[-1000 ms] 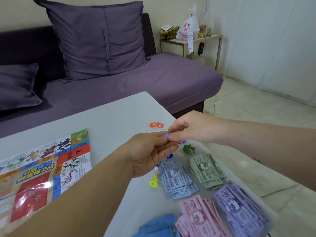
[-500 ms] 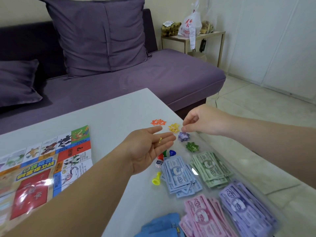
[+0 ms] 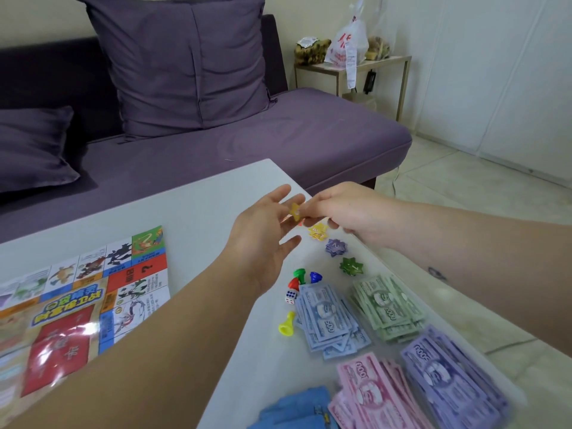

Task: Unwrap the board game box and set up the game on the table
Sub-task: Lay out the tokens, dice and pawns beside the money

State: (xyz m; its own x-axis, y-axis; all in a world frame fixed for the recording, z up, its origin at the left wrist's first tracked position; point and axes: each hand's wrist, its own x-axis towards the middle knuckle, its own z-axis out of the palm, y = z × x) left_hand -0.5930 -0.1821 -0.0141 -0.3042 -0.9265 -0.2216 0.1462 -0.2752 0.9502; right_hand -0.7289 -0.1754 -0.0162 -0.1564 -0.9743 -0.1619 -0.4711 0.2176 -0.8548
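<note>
The left hand (image 3: 263,233) is held open above the table (image 3: 192,205), near its far right corner, palm turned inward and fingers straight and spread, nothing grasped. The right hand (image 3: 353,212) is brought up against it, fingers curled, and a yellow star token (image 3: 295,211) is pinched at its fingertips, just over the left hand's fingers.

Along the table's right edge three small heaps of star tokens are laid in a row: yellow star tokens (image 3: 318,232) farthest, directly under the right hand, then purple star tokens (image 3: 336,247), then green star tokens (image 3: 351,267). A scrap of orange is glimpsed behind the left fingers; what it is cannot be told.

Just inward of the green heap, a green pawn (image 3: 299,273), a blue pawn (image 3: 315,277) and a red pawn (image 3: 293,283) are clustered, with a white die (image 3: 290,297) beside them and a yellow pawn (image 3: 286,325) lying on its side a little nearer.

Play money is set out in stacks toward the near right: pale blue 500 notes (image 3: 329,322), green notes (image 3: 387,311), pink 1000 notes (image 3: 371,394), purple notes (image 3: 448,382) and a blue stack (image 3: 294,410) cut off by the bottom of the view.

The game board (image 3: 77,305) is spread flat on the left part of the table, glossy and partly covered by the left forearm.

A purple sofa (image 3: 309,140) is seen beyond the far edge.
</note>
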